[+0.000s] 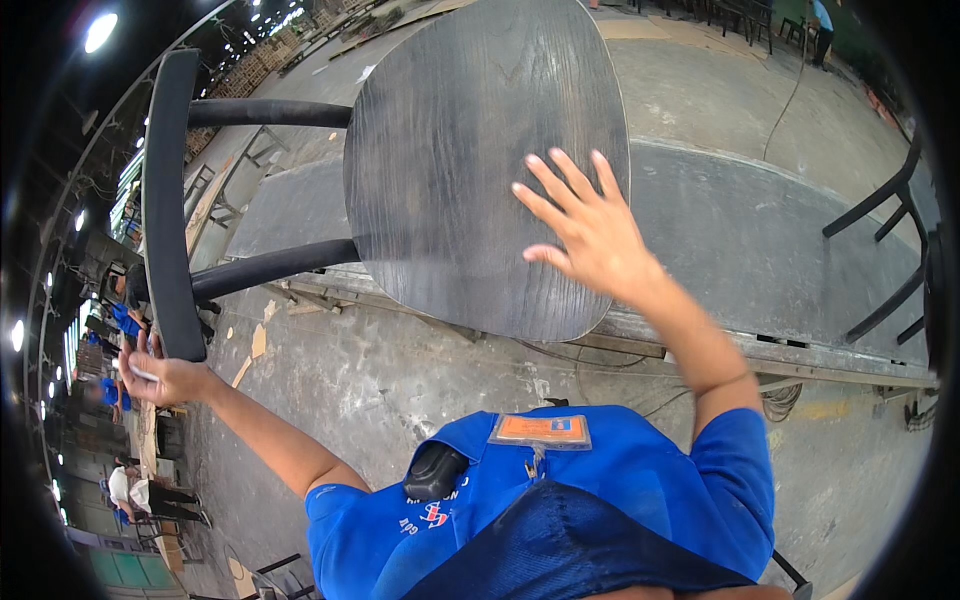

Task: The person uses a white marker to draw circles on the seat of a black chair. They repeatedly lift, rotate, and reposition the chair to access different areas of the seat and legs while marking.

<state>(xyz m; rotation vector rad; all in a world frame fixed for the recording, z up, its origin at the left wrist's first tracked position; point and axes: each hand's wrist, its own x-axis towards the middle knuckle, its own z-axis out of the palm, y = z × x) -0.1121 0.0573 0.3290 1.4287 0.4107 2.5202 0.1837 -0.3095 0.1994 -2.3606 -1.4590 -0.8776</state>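
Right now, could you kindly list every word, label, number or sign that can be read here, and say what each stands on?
Clear-cased orange badge: printed, but too small to read.
Blue short-sleeved shirt: white lettering around a red-and-white emblem on the chest; I am not copying it out.
Dark wood-grained chair seat: no writing visible.

Right of the backrest [170, 210] lies the seat [450, 180], then another chair [928, 215].

The left hand [168, 380] is out to the left of the chest [620, 445], fingers curled; the right hand [598, 235] reaches ahead of the chest, fingers spread, back up.
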